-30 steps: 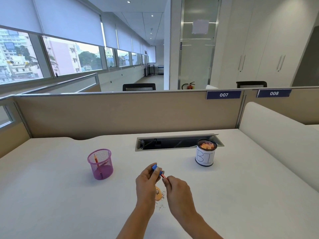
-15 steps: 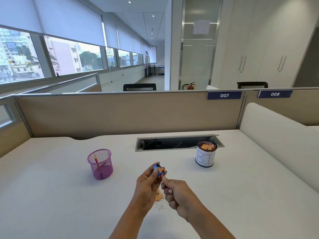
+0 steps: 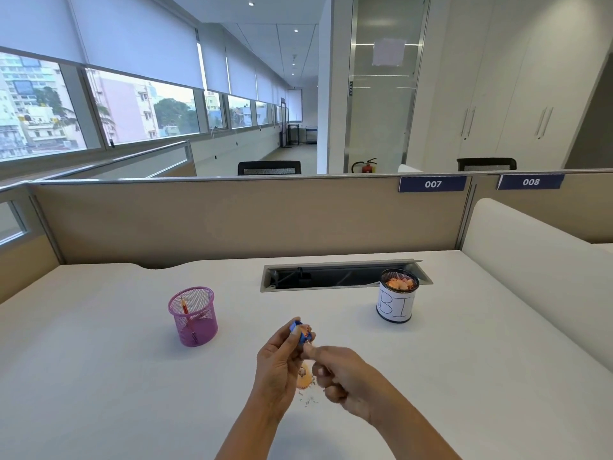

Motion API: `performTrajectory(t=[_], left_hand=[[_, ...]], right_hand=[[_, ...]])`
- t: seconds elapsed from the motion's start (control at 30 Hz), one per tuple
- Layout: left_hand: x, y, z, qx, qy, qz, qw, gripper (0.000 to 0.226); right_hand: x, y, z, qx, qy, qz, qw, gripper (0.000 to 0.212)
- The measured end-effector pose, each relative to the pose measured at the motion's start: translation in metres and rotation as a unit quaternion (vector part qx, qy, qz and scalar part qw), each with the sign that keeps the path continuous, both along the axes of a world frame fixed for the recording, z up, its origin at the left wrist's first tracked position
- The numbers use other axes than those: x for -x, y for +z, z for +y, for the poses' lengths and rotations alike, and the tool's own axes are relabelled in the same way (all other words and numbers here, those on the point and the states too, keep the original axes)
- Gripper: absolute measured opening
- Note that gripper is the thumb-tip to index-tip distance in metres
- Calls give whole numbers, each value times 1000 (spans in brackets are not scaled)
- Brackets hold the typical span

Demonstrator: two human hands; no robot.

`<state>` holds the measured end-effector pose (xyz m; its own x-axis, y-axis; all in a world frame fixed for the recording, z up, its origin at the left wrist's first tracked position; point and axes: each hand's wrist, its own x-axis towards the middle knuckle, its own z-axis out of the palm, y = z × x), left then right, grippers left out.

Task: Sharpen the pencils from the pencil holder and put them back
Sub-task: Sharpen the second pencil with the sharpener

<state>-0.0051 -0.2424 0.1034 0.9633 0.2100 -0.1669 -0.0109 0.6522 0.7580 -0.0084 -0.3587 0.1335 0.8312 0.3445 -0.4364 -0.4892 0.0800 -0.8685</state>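
Though still at sharpener (image 3: 300,332), hands (image 3: 345,373) mid-twist.

Blue sharpener (image 3: 299,330) in left hand (image 3: 278,364)

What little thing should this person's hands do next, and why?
Probably turn the pencil in the blue sharpener: the left hand grips the sharpener, the right hand pinches the mostly hidden pencil at its mouth, and shavings lie on the desk beneath.

Upright pink mesh pencil holder (image 3: 193,316) contains a leaning red pencil (image 3: 184,305); blue sharpener (image 3: 300,331) is held nearby.
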Motion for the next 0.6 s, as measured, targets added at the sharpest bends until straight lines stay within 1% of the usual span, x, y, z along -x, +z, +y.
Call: performTrajectory(t=[0.03, 0.07, 0.1, 0.13, 0.17, 0.2, 0.23, 0.27, 0.3, 0.37, 0.4, 0.43, 0.47, 0.5, 0.57, 0.6], left_hand=[[-1, -1, 1, -33, 18, 8, 999, 17], [-2, -2, 2, -66, 37, 18, 997, 17], [-2, -3, 1, -97, 56, 26, 993, 17], [-2, -2, -1, -125, 76, 31, 989, 19], [-1, -1, -5, -149, 94, 35, 984, 20], [-1, 1, -10, -171, 114, 42, 978, 21], [0, 4, -14, -188, 133, 50, 972, 21], [0, 7, -18, -198, 149, 57, 967, 22], [0, 9, -22, -203, 159, 62, 964, 22], [1, 11, -25, -209, 163, 66, 962, 23], [1, 11, -25, -212, 159, 64, 962, 22], [1, 11, -24, -214, 151, 60, 963, 22], [1, 11, -23, -214, 140, 56, 965, 21], [1, 11, -22, -215, 129, 51, 967, 21], [1, 12, -20, -218, 108, 43, 969, 17], [1, 13, -20, -221, 96, 41, 970, 16]], right_hand=[[-1, -2, 0, 97, 7, -91, 991, 13], [-3, -6, -1, 198, 9, -189, 962, 11], [-4, -9, -1, 290, 9, -283, 914, 11], [-5, -12, 1, 362, 12, -363, 859, 14], [-4, -15, 2, 413, 8, -423, 806, 19], [-4, -18, 3, 459, -7, -478, 749, 20], [-3, -23, 4, 500, -2, -508, 701, 14], [-1, -24, 5, 533, 16, -510, 675, 13], [1, -23, 8, 556, 17, -518, 650, 23], [-3, -31, 12, 560, 28, -525, 641, 35], [-1, -29, 13, 567, 34, -526, 632, 37], [4, -23, 12, 576, 35, -516, 633, 35], [6, -20, 12, 574, 27, -504, 645, 27], [3, -21, 14, 556, -4, -494, 668, 19], [1, -23, 18, 514, -9, -448, 732, 19], [0, -23, 19, 502, -12, -424, 754, 23]])
